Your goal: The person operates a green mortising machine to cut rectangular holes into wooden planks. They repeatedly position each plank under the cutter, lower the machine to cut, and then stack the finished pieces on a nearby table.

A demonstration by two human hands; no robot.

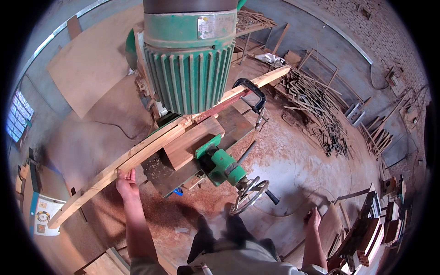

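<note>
My left hand (pixel 127 184) grips the near edge of a long wooden beam (pixel 98 182), left of the machine. The beam runs slantwise from the lower left, under a big green finned motor (pixel 188 75), to the far right. A black G-clamp (pixel 253 94) sits on its far stretch, by a reddish strip of wood (pixel 224 106). Against the beam's near side lies a wooden block (pixel 192 143), with the green vise screw (pixel 224 166) and its metal handwheel (pixel 250 195) in front. Down at my right side, my right hand (pixel 313 219) is curled closed, with nothing visible in it.
A large heap of wood offcuts (pixel 316 107) covers the floor at far right. Stacked boards (pixel 366 236) stand near right. Sawdust (pixel 160 220) lies around my feet. A white-and-blue box (pixel 46 213) stands by the beam's near end. A large sheet panel (pixel 94 59) leans at the back left.
</note>
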